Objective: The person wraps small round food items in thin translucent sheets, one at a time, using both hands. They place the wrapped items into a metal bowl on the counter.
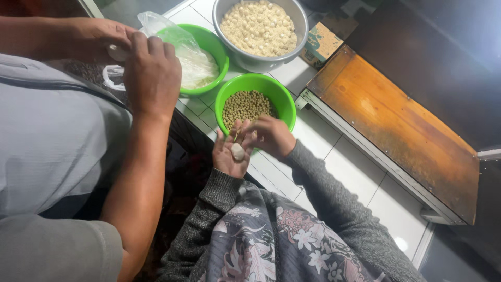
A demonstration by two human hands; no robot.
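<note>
Two green bowls [285, 104], one of peas [245, 107], metal bowl [300, 21] of dough balls [258, 26]

White tiled bench [360, 162] carries two green bowls [284, 102] [214, 44], a metal bowl [250, 61] and a wooden board [396, 125].

The green bowl of peas [284, 102] at twelve o'clock looked like smooth, glossy plastic, and so did the second green bowl [218, 49] at eleven, lined with thin, crinkled clear plastic film [177, 39]. At the top, the big basin [250, 61] showed dull brushed metal. The wooden board [396, 125] at two o'clock was worn and rough-stained. White floor tiles [360, 167] shone glossy. The left hand [229, 154] cupped a smooth, matt pale dough lump [237, 151]; both sleeves [334, 203] were coarse grey knit.
</note>
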